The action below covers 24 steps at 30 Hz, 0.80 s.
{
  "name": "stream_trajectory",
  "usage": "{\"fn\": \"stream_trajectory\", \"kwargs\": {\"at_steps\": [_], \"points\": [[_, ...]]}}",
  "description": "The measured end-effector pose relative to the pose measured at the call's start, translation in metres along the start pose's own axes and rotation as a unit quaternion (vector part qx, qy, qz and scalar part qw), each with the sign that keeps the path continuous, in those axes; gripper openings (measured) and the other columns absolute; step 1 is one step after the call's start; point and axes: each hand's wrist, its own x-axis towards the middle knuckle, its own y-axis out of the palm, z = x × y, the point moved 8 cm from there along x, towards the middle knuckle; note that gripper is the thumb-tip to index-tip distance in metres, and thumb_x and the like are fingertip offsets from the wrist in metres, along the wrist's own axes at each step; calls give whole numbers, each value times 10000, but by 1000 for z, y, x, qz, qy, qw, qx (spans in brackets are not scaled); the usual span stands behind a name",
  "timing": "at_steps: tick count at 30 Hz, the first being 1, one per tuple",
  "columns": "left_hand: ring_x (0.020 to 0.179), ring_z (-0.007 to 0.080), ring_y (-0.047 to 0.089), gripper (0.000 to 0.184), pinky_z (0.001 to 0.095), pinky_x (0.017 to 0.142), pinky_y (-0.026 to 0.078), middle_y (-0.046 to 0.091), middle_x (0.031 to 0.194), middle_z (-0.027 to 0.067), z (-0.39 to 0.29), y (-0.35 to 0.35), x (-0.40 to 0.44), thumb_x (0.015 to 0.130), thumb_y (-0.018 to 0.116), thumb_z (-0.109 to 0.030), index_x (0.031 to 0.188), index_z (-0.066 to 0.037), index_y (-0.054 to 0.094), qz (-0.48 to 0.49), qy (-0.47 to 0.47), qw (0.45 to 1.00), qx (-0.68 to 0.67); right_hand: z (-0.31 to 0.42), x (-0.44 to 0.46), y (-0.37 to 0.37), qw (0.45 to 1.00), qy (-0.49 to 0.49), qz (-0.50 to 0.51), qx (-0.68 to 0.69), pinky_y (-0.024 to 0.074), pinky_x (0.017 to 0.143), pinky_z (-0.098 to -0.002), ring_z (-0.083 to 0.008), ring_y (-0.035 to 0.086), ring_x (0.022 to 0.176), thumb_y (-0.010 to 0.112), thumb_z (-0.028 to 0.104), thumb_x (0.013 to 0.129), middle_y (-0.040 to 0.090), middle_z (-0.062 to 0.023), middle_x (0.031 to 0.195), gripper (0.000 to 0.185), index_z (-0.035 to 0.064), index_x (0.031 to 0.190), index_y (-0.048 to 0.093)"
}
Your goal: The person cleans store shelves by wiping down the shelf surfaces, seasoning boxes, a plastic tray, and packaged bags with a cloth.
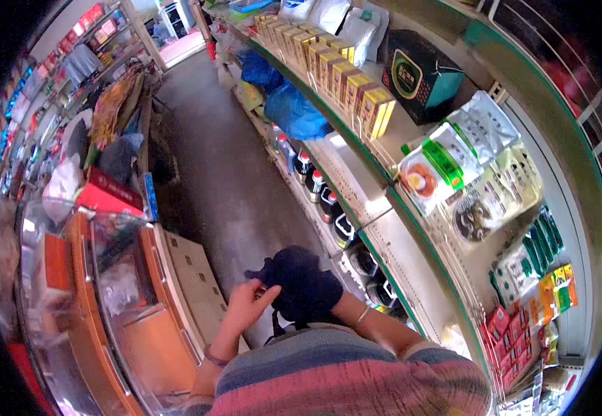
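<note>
A bunched dark navy cloth [301, 283] is in front of my striped shirt, above the aisle floor. My left hand [251, 302] is at its left edge, with thumb and fingers closed on the fabric. My right arm reaches in from the other side, a bracelet [363, 317] at the wrist. The cloth covers my right hand, so its fingers are hidden. A dark strap or fold hangs below the cloth near my shirt.
On the right, a long shelf [422, 239] holds yellow boxes [346, 80], a black box [419, 76] and food packets [446, 166]. Dark bottles [315, 184] stand below. Glass display cases [127, 277] line the left. The aisle floor [218, 159] runs toward a doorway.
</note>
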Motion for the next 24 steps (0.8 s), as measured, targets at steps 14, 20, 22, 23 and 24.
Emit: {"fn": "stream_trajectory", "kwargs": {"at_steps": [14, 20, 22, 23, 24], "points": [[1070, 314, 499, 659, 382, 911, 398, 466, 1199, 198, -153, -111, 299, 734, 673, -159, 1296, -6, 362, -127, 397, 908, -49, -142, -45, -142, 765, 350, -104, -530, 332, 955, -384, -321, 461, 1088, 588, 300, 753, 518, -149, 1174, 553, 45, 1221, 442], [1226, 402, 341, 820, 429, 1029, 276, 344, 1305, 293, -230, -129, 429, 746, 684, -264, 1331, 67, 214, -141, 519, 842, 27, -68, -11, -280, 670, 419, -548, -274, 424, 847, -330, -282, 546, 975, 611, 101, 760, 571, -157, 1102, 467, -5, 1193, 472], [1201, 417, 372, 810, 415, 1009, 318, 363, 1278, 316, -248, -128, 457, 735, 692, -226, 1319, 82, 223, -119, 514, 849, 12, -42, 28, -318, 643, 315, -645, -268, 426, 841, -298, -235, 562, 957, 649, 64, 735, 599, -115, 1087, 440, 25, 1158, 536], [1184, 421, 392, 806, 409, 995, 338, 373, 1267, 320, -256, -127, 466, 732, 694, -211, 1317, 85, 225, -118, 527, 841, 8, -38, 52, -339, 637, 293, -651, -290, 421, 849, -290, -224, 558, 962, 673, 56, 717, 602, -104, 1087, 449, 34, 1148, 551], [1136, 414, 437, 792, 394, 963, 372, 407, 1240, 302, -259, -123, 477, 726, 696, -184, 1319, 74, 239, -109, 528, 842, 3, -46, 63, -342, 640, 320, -550, -432, 431, 835, -323, -279, 549, 872, 691, 85, 677, 607, -99, 948, 340, 66, 1004, 600]]}}
